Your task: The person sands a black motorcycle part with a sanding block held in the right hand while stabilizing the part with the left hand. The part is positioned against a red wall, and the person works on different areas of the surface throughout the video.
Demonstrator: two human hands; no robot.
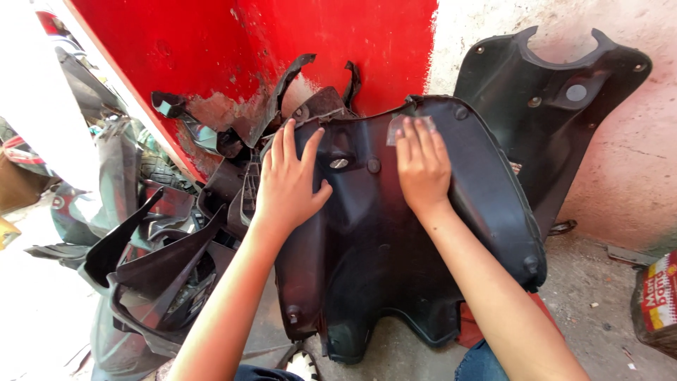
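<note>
A large black plastic scooter body panel (381, 247) leans upright in front of me against a red wall. My left hand (289, 180) lies flat on its upper left part, fingers spread, steadying it. My right hand (422, 164) presses a small grey piece of sandpaper (396, 127) against the panel's upper middle, fingers flat over it. A metal fastener (339, 163) and a round boss (373, 166) show on the panel between my hands.
A second black panel (557, 92) leans on the pale wall at the right. A heap of black plastic scooter parts (162, 261) lies at the left by the red wall (247, 42). A printed box (659, 300) stands on the concrete floor at the far right.
</note>
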